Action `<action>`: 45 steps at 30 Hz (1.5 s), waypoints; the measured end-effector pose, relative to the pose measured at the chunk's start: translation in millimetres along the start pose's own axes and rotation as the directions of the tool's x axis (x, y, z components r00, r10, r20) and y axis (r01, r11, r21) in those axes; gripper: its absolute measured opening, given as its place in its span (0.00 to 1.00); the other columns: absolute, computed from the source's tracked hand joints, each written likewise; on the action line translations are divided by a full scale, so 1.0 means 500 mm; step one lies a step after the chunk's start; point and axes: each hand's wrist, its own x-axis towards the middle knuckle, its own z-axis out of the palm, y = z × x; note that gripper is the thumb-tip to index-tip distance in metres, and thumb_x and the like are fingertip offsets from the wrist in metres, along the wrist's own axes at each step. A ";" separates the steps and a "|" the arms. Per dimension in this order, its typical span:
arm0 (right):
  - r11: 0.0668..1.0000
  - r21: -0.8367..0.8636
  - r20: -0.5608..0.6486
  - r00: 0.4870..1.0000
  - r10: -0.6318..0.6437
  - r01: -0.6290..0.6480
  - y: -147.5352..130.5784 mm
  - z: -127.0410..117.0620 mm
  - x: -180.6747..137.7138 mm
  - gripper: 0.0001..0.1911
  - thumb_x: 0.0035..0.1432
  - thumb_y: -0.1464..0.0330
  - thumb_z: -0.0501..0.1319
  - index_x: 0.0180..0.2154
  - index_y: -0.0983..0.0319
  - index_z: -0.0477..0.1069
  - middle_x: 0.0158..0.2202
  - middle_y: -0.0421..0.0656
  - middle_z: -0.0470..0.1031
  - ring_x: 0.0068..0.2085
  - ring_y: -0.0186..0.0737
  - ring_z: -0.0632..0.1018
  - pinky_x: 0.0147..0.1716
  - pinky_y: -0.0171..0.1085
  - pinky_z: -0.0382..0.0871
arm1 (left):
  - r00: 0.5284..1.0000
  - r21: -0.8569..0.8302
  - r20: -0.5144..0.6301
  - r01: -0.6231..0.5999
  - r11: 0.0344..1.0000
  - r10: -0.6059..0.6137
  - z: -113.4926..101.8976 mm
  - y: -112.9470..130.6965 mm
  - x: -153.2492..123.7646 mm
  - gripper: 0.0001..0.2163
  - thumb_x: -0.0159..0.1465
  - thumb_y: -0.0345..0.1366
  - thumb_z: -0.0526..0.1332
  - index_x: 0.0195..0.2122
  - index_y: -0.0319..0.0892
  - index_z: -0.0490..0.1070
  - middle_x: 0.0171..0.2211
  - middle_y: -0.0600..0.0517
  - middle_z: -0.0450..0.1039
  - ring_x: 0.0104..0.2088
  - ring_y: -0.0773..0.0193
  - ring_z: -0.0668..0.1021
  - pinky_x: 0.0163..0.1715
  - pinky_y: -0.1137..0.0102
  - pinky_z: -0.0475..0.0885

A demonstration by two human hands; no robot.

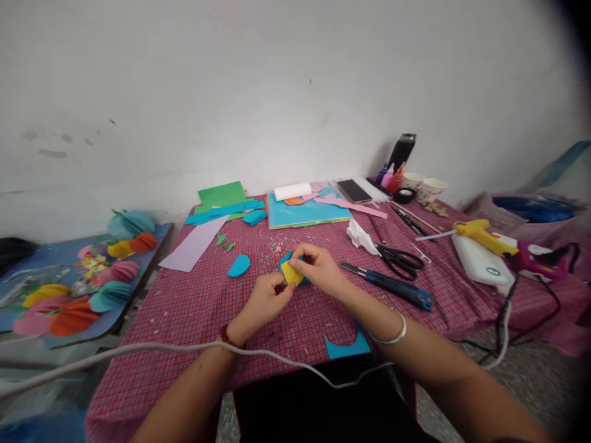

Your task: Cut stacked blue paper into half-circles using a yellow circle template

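Note:
A small yellow paper piece [292, 275] is pinched between my two hands above the checked tablecloth. My left hand [264, 300] grips its lower edge with closed fingers. At its upper right, my right hand [319, 269] presses the thumb on it. Blue paper [285, 258] shows behind the yellow piece; whether the two are joined is unclear. A folded blue paper shape [239, 266] lies left of my hands. To the right rest a blue utility knife [392, 287] and black-handled scissors [399, 259], their blades partly covered by crumpled white tissue [361, 237].
Coloured sheets [305, 212] and strips lie along the wall. Paper cups [431, 189], a black bottle [402, 152] and a yellow glue gun [484, 235] are on the right. Finished paper balls [74, 317] cover the left table. A white cable [184, 347] crosses over my left forearm.

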 end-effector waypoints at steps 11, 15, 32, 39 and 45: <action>0.996 -0.089 -0.053 0.998 -0.034 0.029 -0.005 0.007 -0.004 0.05 0.52 0.68 0.60 0.26 0.61 0.66 0.25 0.38 0.66 0.28 0.34 0.66 0.28 0.34 0.57 | 0.999 -0.039 0.023 0.045 0.998 -0.044 0.006 0.009 0.000 0.15 0.56 0.37 0.57 0.16 0.41 0.55 0.15 0.59 0.52 0.18 0.73 0.56 0.19 0.73 0.51; 0.999 0.017 -0.072 0.997 -0.033 0.035 0.002 0.011 -0.006 0.06 0.51 0.70 0.61 0.33 0.59 0.66 0.26 0.36 0.65 0.27 0.32 0.65 0.27 0.33 0.57 | 0.997 -0.035 0.045 0.064 0.997 -0.062 0.006 0.006 -0.003 0.14 0.57 0.38 0.57 0.17 0.41 0.56 0.16 0.58 0.53 0.19 0.72 0.57 0.20 0.73 0.51; 0.972 0.122 0.147 0.972 0.184 -0.202 -0.007 0.006 0.002 0.12 0.46 0.64 0.65 0.29 0.66 0.71 0.25 0.38 0.70 0.26 0.30 0.68 0.28 0.32 0.62 | 0.996 -0.267 -0.046 0.065 0.961 -0.080 -0.001 0.010 0.000 0.05 0.54 0.35 0.63 0.26 0.39 0.73 0.22 0.54 0.70 0.24 0.67 0.70 0.27 0.72 0.63; 0.979 0.009 0.200 0.960 0.197 -0.203 0.001 0.004 0.003 0.10 0.49 0.66 0.63 0.30 0.67 0.70 0.26 0.40 0.71 0.25 0.31 0.69 0.27 0.32 0.64 | 0.977 -0.432 -0.030 0.177 0.884 -0.211 -0.026 0.006 0.010 0.09 0.50 0.36 0.67 0.32 0.39 0.77 0.31 0.49 0.78 0.30 0.63 0.76 0.34 0.70 0.69; 0.908 -0.420 0.276 0.950 0.147 -0.019 -0.001 0.007 0.003 0.05 0.51 0.69 0.62 0.28 0.66 0.70 0.25 0.39 0.71 0.26 0.32 0.69 0.26 0.31 0.60 | 0.957 -0.202 0.059 0.292 0.935 -0.286 -0.038 -0.003 0.014 0.07 0.47 0.37 0.68 0.23 0.38 0.76 0.17 0.55 0.70 0.19 0.69 0.68 0.19 0.75 0.61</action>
